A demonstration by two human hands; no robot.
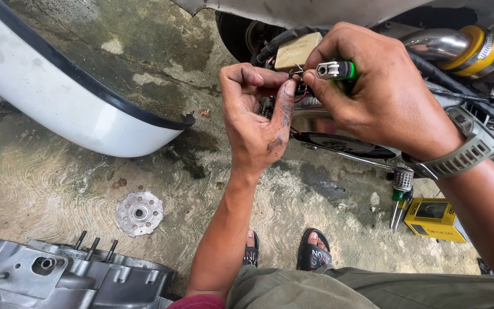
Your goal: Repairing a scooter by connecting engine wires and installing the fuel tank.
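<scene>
Here, my left fingertips (289,87) and right fingertips (310,77) meet on a short wire end (298,70), pinching it between them; the wire is too thin to tell which way it runs. My right hand (381,94) is also clenched around a green lighter (337,70), held against the palm. Its long axis lies nearly level, metal head pointing left toward my left hand (255,117); the green body is mostly hidden by my fingers. The left palm faces me, smeared with grease. A grey watch (465,150) sits on my right wrist.

Just behind the fingers is a tan box (297,50) among black cables, under the scooter body. A chrome pipe with a yellow band (475,48) lies at upper right. On the concrete floor: a white panel (58,97) at left, a round metal disc (139,213), a grey engine case (58,274), a yellow meter (434,219).
</scene>
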